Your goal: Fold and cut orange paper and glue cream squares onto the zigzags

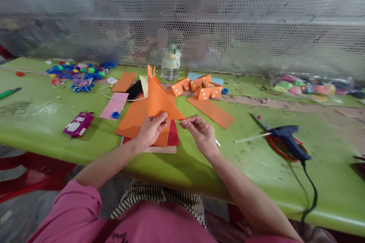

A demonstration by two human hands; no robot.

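Observation:
Both hands hold a piece of orange paper (159, 98), raised above the table and folded to a pointed shape with upright tips. My left hand (152, 128) pinches its lower edge, thumb on top. At the right corner, my right hand (201, 131) grips the paper between thumb and fingers. Beneath them lies a stack of orange sheets (132, 123), with a red sheet (173, 134) showing under it. Just beyond the right hand are folded orange strips with pale dots (207, 93) and a flat orange rectangle (212, 112).
A blue glue gun (291, 142) with a cord lies at right, near scissors (259, 121). A purple power strip (79, 124), a pink sheet (114, 105) and small colourful pieces (80, 72) are at left. A bottle (171, 64) stands behind. A bag of coloured items (308, 85) lies far right.

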